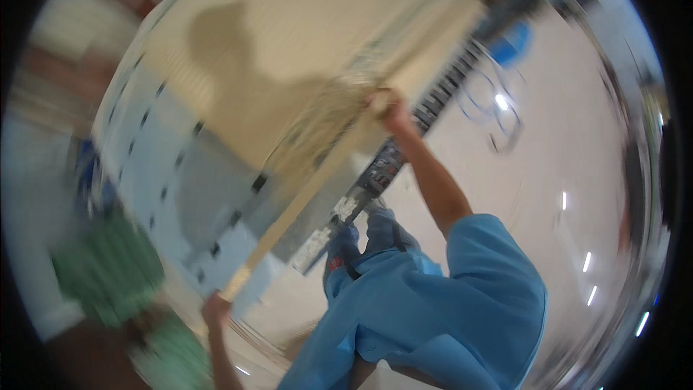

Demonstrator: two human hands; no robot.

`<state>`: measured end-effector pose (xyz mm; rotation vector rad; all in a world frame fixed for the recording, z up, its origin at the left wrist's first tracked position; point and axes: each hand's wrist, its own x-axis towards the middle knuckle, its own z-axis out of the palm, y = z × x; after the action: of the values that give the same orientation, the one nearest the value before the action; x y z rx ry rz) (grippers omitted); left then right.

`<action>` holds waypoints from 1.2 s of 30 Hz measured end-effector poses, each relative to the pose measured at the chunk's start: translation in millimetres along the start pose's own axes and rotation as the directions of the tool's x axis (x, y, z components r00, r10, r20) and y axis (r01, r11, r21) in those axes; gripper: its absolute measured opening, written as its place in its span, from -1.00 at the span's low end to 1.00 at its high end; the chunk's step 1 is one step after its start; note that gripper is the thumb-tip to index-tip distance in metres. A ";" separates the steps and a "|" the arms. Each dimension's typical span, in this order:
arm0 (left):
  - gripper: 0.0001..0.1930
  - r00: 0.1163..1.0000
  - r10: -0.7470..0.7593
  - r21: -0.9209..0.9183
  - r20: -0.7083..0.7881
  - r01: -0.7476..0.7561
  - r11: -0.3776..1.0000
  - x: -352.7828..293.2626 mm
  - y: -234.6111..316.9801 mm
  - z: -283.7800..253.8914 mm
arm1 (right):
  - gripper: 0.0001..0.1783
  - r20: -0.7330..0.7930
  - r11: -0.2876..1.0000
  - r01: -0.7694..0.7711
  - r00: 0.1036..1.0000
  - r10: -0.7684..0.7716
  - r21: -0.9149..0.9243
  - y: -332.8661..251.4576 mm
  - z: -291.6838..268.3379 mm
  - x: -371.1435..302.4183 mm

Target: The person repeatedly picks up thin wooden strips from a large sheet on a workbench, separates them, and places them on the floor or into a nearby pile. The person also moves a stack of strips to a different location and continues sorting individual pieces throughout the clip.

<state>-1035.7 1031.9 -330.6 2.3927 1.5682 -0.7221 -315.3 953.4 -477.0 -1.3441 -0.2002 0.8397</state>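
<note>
A long, narrow, light-tan strip (294,209) runs diagonally over a wide table from the lower left toward the upper middle. My left hand (216,310) is closed around its near end, beyond the table's lower left part. Farther up, my right hand (388,106) is closed, apparently on the same strip near its far part; blur hides the exact grip. Beneath the strip lies a large tan sheet (303,22) with a clear, shiny band along it. The near part of the table is a grey-blue surface (162,166) with rows of dark slots.
A dark rail (382,170) with small fittings edges the table beside my legs. On the pale floor (548,173) at right lie loose blue cords (516,119) and a blue round object (511,43). At lower left is a blurred green, cloth-like bulk (108,267).
</note>
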 end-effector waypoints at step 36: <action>-0.59 -0.013 -0.845 0.086 0.535 -0.994 0.070 -562.6 258.3 223.6 | -0.63 0.846 0.067 0.998 -0.026 0.532 -0.012 -123.6 -42.4 -452.4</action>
<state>-1049.3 376.5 -272.4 0.5632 -0.7895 -3.2133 -556.0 635.1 -226.9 -1.1798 -2.9138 0.7677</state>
